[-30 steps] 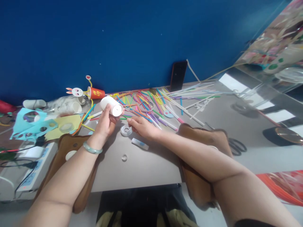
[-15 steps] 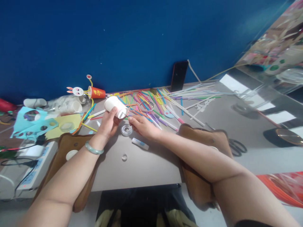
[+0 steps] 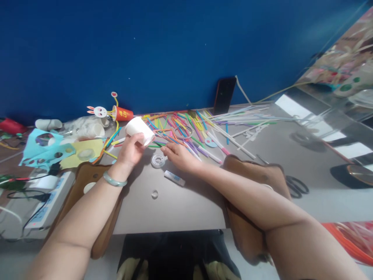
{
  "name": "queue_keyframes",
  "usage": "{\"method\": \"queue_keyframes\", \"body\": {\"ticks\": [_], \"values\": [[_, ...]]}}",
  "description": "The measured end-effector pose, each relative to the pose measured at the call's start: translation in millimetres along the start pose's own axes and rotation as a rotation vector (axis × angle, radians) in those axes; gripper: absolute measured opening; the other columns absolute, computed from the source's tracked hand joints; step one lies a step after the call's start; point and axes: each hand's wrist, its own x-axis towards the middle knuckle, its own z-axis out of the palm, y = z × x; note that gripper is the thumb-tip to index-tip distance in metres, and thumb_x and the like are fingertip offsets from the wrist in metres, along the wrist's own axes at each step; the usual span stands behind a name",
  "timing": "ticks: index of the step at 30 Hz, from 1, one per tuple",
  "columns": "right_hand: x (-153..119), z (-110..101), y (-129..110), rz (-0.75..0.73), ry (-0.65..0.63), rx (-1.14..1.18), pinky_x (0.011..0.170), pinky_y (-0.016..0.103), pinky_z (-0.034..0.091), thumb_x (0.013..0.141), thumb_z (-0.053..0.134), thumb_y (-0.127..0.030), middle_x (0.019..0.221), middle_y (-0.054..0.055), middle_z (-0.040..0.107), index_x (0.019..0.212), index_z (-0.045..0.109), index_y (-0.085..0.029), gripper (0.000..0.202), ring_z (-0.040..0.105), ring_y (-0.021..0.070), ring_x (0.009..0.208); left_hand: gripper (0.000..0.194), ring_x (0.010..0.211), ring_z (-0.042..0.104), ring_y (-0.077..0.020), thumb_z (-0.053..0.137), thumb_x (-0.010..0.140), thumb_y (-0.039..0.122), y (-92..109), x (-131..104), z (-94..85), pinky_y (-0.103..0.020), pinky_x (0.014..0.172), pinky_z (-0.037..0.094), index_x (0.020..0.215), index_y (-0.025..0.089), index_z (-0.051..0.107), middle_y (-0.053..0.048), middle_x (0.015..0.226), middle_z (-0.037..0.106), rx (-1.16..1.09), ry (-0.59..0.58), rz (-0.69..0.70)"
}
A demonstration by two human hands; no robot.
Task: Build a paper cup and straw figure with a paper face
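Observation:
My left hand is closed round a white paper cup, which lies tilted on its side with one end facing right. My right hand is closed on a thin dark pointed tool, its tip just right of the cup and apart from it. Most of the tool is hidden in my fingers, so its exact kind does not show. Below the hands lie a white tape roll, a small white-and-blue box-like piece and a small clear ring.
Coloured straws and sticks cover the back of the table. A red cup with a rabbit figure lies back left. A phone leans on the blue wall. Brown pads lie under both forearms; scissors sit right, a power strip left.
The tool's tip has come away from the cup's end, and my right hand has drawn slightly right. The cup has turned a little in my left hand. The whole view has shifted slightly.

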Motion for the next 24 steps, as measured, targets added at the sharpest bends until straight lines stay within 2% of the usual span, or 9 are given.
{"method": "queue_keyframes", "body": {"ticks": [6,11,16,19,21,24], "values": [[-4.3,-3.5,-2.1,-0.065,0.075,-0.037,0.059,0.026,0.03,0.098,0.042,-0.042,0.062,-0.004,0.045,0.07,0.044,-0.021,0.035,0.042,0.0115,0.06,0.056,0.086,0.071,-0.0216,0.072,0.054,0.01,13.6,1.7,-3.5,-0.038,0.082,0.06,0.108,0.02,0.064,-0.001,0.086,0.072,0.043,-0.056,-0.059],[-1.9,-2.5,5.6,-0.099,0.109,0.019,0.062,0.026,0.033,0.098,0.04,-0.048,0.064,-0.003,0.047,0.075,0.046,-0.021,0.036,0.044,0.0122,0.063,0.062,0.082,0.069,-0.0206,0.075,0.054,0.014,9.4,-1.2,-6.8,-0.031,0.074,0.057,0.115,0.019,0.063,-0.001,0.085,0.071,0.18,-0.165,-0.075],[-0.6,-3.3,11.1,-0.116,0.147,-0.005,0.061,0.025,0.033,0.097,0.04,-0.053,0.064,-0.003,0.045,0.075,0.046,-0.022,0.038,0.041,0.012,0.062,0.078,0.096,0.066,-0.0236,0.086,0.049,0.017,1.8,-4.6,-8.7,-0.033,0.084,0.055,0.122,0.019,0.058,-0.006,0.103,0.07,0.464,-0.188,0.139],[-1.2,-3.9,12.4,-0.101,0.166,-0.016,0.061,0.025,0.033,0.098,0.039,-0.052,0.063,-0.003,0.045,0.075,0.045,-0.022,0.038,0.042,0.0126,0.062,0.08,0.107,0.063,-0.0257,0.088,0.049,0.018,0.8,-6.7,-7.7,-0.034,0.094,0.052,0.123,0.019,0.056,-0.009,0.112,0.066,0.601,-0.196,0.285],[-1.4,-3.6,13.8,-0.103,0.168,-0.008,0.061,0.026,0.033,0.098,0.039,-0.051,0.063,-0.003,0.046,0.075,0.045,-0.022,0.037,0.043,0.0131,0.062,0.079,0.109,0.062,-0.0256,0.089,0.05,0.017,-0.1,-7.8,-7.3,-0.033,0.097,0.05,0.122,0.019,0.056,-0.009,0.113,0.063,0.629,-0.207,0.348],[-0.8,-2.6,16.6,-0.096,0.167,0.007,0.061,0.026,0.034,0.098,0.039,-0.052,0.062,-0.003,0.046,0.075,0.046,-0.022,0.038,0.044,0.0135,0.062,0.075,0.111,0.061,-0.0257,0.091,0.051,0.016,-4.2,-7.7,-8.9,-0.035,0.1,0.048,0.119,0.02,0.058,-0.009,0.114,0.063,0.615,-0.223,0.367]]}}
